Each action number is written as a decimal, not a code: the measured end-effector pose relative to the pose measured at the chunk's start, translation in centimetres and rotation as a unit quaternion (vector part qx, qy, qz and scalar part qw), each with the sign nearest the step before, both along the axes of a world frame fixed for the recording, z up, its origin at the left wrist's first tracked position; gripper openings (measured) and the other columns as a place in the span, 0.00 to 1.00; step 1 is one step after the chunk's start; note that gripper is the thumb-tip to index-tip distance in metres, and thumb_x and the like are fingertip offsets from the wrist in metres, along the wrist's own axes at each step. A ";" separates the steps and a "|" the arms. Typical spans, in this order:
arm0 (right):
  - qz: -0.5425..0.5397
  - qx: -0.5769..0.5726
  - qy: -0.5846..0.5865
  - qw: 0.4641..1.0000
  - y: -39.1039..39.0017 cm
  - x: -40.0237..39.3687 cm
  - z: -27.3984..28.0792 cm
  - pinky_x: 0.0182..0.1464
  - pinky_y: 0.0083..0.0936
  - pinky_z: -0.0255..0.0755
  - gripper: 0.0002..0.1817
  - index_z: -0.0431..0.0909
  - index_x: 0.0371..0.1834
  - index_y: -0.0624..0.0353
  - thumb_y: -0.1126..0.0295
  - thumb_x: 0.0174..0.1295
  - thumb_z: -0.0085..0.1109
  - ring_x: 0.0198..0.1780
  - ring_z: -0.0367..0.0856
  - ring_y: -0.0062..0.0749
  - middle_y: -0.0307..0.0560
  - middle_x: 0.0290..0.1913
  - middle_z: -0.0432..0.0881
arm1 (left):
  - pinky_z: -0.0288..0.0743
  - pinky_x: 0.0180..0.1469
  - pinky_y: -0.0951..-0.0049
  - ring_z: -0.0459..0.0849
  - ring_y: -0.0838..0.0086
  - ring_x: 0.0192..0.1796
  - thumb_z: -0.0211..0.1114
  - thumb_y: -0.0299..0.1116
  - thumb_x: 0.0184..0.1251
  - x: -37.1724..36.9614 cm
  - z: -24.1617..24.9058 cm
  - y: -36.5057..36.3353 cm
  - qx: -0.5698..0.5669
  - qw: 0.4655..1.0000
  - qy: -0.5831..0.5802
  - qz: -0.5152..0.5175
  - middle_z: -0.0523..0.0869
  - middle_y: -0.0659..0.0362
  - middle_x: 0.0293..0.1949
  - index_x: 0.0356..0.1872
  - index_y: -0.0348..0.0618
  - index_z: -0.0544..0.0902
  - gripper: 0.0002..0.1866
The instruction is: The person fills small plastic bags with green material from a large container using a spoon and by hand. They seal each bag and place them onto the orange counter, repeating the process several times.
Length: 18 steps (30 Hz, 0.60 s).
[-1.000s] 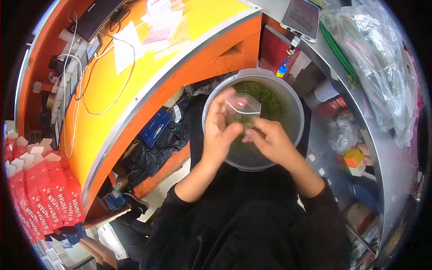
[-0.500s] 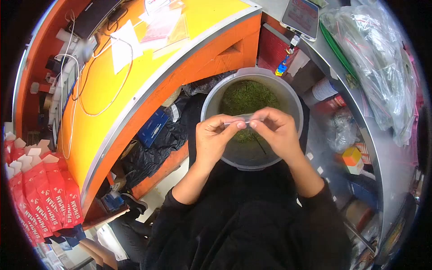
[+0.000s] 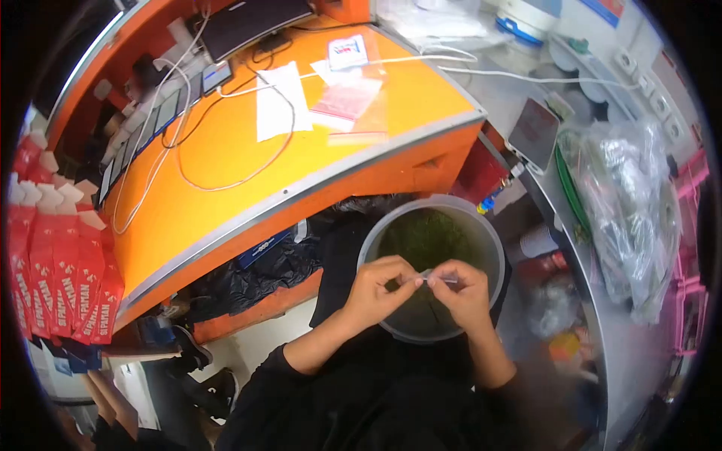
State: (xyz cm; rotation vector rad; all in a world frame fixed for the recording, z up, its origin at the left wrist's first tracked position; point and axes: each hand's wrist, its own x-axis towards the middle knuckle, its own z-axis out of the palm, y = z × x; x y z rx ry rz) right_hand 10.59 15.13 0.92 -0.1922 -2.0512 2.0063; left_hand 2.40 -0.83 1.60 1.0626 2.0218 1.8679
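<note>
A small clear plastic piece (image 3: 426,276) is pinched between the fingertips of both hands, above the near part of a round grey tub (image 3: 496,259). My left hand (image 3: 381,292) grips its left end, thumb against forefinger. On the right end, my right hand (image 3: 460,292) has its fingers pressed together. Both hands nearly touch. Green shredded matter (image 3: 425,237) lies inside the tub, below and beyond the hands. Just what the plastic piece is cannot be made out.
An orange-topped desk (image 3: 226,195) bears papers (image 3: 282,101), cables and a monitor (image 3: 252,22). Red boxes (image 3: 64,278) stand at left. Plastic bags (image 3: 628,203) lie on the grey counter at right, beside a tablet (image 3: 533,134). Another person's forearm (image 3: 109,402) shows lower left.
The camera view has tilted up, so more of the desk and back counter shows and the tub sits lower. Both hands still pinch the plastic, which now shows as a smaller piece.
</note>
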 end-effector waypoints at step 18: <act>-0.313 0.483 0.349 0.740 4.4 -5.3 17.0 0.54 0.31 0.68 0.14 0.79 0.44 0.64 0.78 0.53 0.63 0.50 0.77 0.40 0.53 0.47 0.80 | 0.72 0.47 0.62 0.79 0.58 0.44 0.59 0.21 0.54 -14.9 10.0 -2.8 -0.211 0.789 0.507 0.275 0.84 0.53 0.40 0.41 0.38 0.81 0.12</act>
